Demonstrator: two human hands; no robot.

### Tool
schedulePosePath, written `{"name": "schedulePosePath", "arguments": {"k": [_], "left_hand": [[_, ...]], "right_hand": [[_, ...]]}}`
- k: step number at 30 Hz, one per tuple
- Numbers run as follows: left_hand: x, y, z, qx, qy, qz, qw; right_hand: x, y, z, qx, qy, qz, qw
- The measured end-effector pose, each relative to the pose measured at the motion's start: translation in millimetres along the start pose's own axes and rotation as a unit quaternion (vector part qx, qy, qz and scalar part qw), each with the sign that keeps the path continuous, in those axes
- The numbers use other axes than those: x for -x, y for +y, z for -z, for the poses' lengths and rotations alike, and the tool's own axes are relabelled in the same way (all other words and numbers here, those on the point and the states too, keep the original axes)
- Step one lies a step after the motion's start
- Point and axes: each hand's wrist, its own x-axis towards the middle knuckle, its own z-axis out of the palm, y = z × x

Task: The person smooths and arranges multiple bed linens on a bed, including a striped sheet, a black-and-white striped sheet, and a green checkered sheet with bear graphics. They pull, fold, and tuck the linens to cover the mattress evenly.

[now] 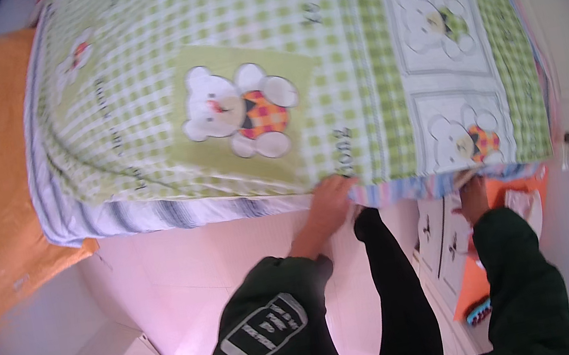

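Observation:
A green-and-white checked bed sheet [353,91] with teddy bear prints covers the bed, and its near edge runs in front of me. My left hand [329,208] is closed on that edge near the middle, with the fingers curled over the cloth. Further right, my right hand [474,197] grips the edge near the sheet's corner; its fingers are partly hidden by the overhang. Below the checked cloth shows a blue-and-white striped layer [177,212] on the left and a pink-and-blue striped one [400,191] between my hands.
Orange cloth [3,179] hangs at the left end of the bed. A white cabinet [443,241] with dark handles and an orange top stands by my right arm, with a blue object [479,312] on it. Pale floor tiles [188,276] lie below, and my black-clad leg [397,286] reaches toward the bed.

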Motion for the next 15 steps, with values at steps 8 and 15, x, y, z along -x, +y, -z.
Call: {"name": "schedulePosePath", "arguments": {"k": [8, 15], "left_hand": [[105, -31, 69, 0.061, 0.051, 0.162, 0.984], [305, -86, 169, 0.117, 0.209, 0.306, 0.922]], "right_hand": [[-60, -151, 219, -0.46, 0.249, 0.169, 0.836], [-153, -322, 365, -0.378, 0.269, 0.209, 0.861]]}}
